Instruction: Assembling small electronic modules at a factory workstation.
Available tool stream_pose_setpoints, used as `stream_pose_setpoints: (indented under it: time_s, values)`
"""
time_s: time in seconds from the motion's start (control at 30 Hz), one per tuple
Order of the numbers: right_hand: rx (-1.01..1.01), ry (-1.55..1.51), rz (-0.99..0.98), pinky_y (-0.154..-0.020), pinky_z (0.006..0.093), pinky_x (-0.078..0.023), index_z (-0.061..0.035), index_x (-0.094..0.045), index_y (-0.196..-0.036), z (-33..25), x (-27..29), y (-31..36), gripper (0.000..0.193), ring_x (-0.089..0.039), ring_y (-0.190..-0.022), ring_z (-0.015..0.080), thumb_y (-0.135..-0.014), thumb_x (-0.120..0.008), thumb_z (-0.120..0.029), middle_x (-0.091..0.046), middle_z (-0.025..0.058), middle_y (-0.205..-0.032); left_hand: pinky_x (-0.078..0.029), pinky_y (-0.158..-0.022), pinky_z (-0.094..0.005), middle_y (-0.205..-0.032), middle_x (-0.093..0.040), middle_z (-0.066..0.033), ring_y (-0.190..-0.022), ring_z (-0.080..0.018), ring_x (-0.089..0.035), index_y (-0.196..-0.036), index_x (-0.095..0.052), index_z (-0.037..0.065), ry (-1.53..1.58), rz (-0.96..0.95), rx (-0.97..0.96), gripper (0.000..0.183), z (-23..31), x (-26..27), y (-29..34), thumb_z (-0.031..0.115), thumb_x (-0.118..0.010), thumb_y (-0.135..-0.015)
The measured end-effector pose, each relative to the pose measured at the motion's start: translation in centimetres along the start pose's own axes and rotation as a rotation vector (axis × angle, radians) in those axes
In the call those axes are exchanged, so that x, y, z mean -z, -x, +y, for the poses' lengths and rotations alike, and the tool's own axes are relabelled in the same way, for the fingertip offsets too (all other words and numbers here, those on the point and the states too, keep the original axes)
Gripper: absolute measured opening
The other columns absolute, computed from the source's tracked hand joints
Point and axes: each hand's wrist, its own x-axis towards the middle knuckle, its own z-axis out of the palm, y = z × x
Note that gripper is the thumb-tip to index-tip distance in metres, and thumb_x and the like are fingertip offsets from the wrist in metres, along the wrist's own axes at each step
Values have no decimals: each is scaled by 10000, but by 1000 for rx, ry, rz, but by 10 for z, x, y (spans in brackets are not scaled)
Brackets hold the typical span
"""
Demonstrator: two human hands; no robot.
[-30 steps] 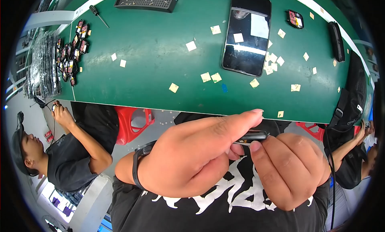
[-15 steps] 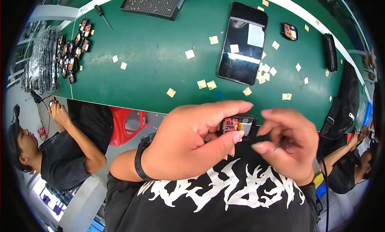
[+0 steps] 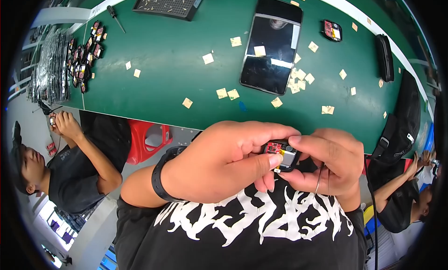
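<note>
In front of my chest is a small electronic device, an open black housing with a red circuit board and a silver battery. My left hand is closed round its left side, the thumb pressing on the front near the board's lower edge. Against its right side, the index finger and thumb of my right hand grip the rim. Two thin metal prongs, seemingly tweezers, stick down from between the right fingers. My hands hide the device's back and part of its edges.
On the green table lie a glossy black slab like a phone, scattered pale square stickers, another device, a pin tray and a screwdriver. Piled devices sit left. People work on both sides.
My right hand has come left onto the device; its thumb and index finger now touch the right rim. The device has shifted slightly right and tilted. The tabletop view has moved a little.
</note>
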Motion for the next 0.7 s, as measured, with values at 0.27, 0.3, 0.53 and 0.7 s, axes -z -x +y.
stream_pose_setpoints:
  time_s: [0.27, 0.3, 0.53, 0.7]
  values:
    - [125, -42, 46, -501, 296, -498, 2, -739, -1105, 10, 23, 9, 440, -632, -579, 177, -703, -890, -96, -660, 61, -749, -567, -664, -254, -947, -689, -84, -774, -121, -686, -1530, -423, -20, -299, -165, -183, 641, 7, -5, -8, -118, -481, -900]
    - [162, -37, 63, -491, 293, -486, -1, -742, -1100, 11, 26, 10, 433, -615, -565, 168, -702, -887, -91, -654, 51, -748, -549, -648, -247, -932, -691, -85, -746, -123, -689, -1522, -445, -16, -341, -163, -243, 696, 8, -8, -12, -128, -478, -836]
    - [246, 29, 145, -458, 268, -432, -12, -751, -1086, 16, 37, 24, 384, -553, -532, 128, -721, -860, -61, -631, 21, -743, -539, -638, -261, -968, -706, -105, -708, -151, -687, -1456, -533, -25, -500, -115, -341, 691, 15, -28, -26, -162, -506, -780]
    - [200, 91, 84, -473, 283, -451, -24, -751, -1072, 17, 44, 26, 349, -574, -546, 143, -750, -855, -113, -631, 34, -756, -522, -698, -293, -979, -707, -141, -782, -194, -671, -1334, -635, -33, -715, 77, -622, 535, 8, -35, -43, -120, -668, -807]
